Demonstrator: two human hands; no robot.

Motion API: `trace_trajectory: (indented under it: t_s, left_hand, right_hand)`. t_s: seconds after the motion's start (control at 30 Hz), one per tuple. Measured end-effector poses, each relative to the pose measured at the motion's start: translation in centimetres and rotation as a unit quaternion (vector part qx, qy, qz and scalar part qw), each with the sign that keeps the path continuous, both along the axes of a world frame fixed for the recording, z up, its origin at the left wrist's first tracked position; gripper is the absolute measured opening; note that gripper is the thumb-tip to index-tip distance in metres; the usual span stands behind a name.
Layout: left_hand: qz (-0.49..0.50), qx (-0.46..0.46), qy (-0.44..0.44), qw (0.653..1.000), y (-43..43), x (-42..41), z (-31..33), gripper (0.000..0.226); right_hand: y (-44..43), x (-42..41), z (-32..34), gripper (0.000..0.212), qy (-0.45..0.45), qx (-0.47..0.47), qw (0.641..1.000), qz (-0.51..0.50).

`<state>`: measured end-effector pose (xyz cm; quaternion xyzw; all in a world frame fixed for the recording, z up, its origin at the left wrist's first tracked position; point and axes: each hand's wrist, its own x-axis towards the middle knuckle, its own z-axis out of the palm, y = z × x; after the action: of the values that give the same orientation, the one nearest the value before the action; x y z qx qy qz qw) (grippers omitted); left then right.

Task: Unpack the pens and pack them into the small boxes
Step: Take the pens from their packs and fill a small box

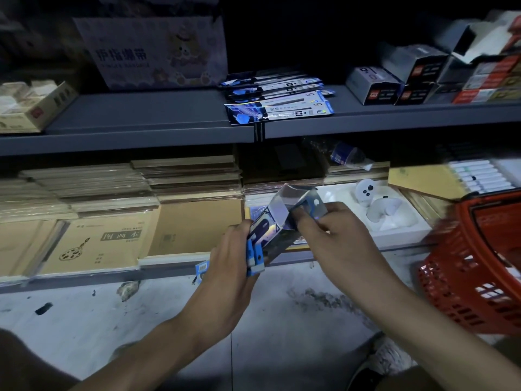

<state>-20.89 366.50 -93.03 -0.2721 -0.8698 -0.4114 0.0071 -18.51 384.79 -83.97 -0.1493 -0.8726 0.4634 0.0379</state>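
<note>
Gripped by left fingers (240,232) and right fingers (306,221): small box (275,221) (flap open).

Left hand (225,280) and right hand (335,232), two, hold one small box (277,221). One red basket (473,277) at three o'clock, one bottle (345,155) at one, roughly five pen packets (279,100) at twelve.

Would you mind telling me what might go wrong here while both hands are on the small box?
The left hand grips the small box together with loose blue packets; one could slip to the floor.
The right hand pinches at the box's open flaps, which might crease or tear.
The pen packets lie near the upper shelf's front edge; a raised arm might knock them off.
</note>
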Motion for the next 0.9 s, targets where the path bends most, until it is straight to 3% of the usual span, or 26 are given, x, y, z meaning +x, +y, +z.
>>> trace_trajectory:
  t_s: [0.07, 0.17, 0.47, 0.73, 0.9]
  left_hand:
    - [0.001, -0.007, 0.019, 1.0, 0.0, -0.1, 0.3, 0.056]
    - [0.016, -0.024, 0.023, 0.999, -0.1, -0.3, 0.2, 0.06]
    - [0.019, -0.047, 0.066, 0.997, 0.1, -0.1, 0.2, 0.063]
    - [0.033, -0.039, 0.058, 0.997, 0.1, -0.7, -0.1, 0.068]
    - [0.017, -0.036, 0.064, 0.997, 0.3, -0.3, 0.0, 0.068]
  right_hand:
    - [-0.1, 0.4, 0.0, 0.057, 0.056, 0.028, 0.997, -0.036]
    - [0.3, 0.4, -0.2, 0.026, 0.099, 0.015, 0.993, -0.059]
    - [0.6, 0.3, 0.8, 0.034, -0.006, -0.163, 0.986, -0.04]
    - [0.0, 0.7, 1.8, 0.04, -0.047, -0.127, 0.991, 0.01]
    - [-0.5, 0.8, 3.0, 0.038, -0.154, -0.122, 0.98, 0.019]
